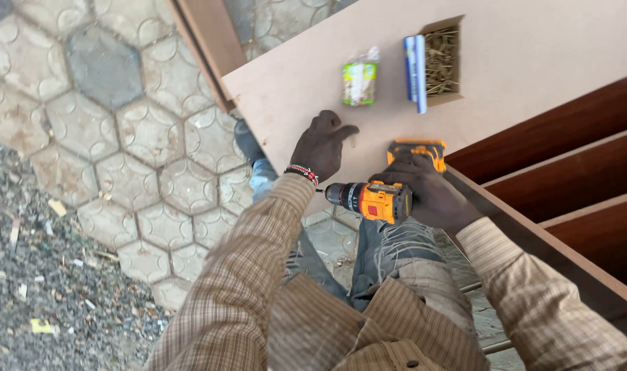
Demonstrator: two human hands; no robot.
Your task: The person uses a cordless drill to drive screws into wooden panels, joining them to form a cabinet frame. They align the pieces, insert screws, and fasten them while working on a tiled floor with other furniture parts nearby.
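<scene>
Drill (379, 199) gripped tight in right hand (423, 189), left hand (320, 144) splayed flat on board (520, 62); bit could slip toward those fingers.

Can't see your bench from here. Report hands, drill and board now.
Left hand flat on the pale board. Right hand grips the yellow drill, bit towards the board edge. Screw box and packet sit apart.

An orange and black cordless drill (382, 198) lay level, its chuck pointing left toward the near edge of a pale fibreboard panel (506, 62). The drill's battery base rested against the panel's face, and the panel itself lay flat, its corner jutting over paving.
</scene>
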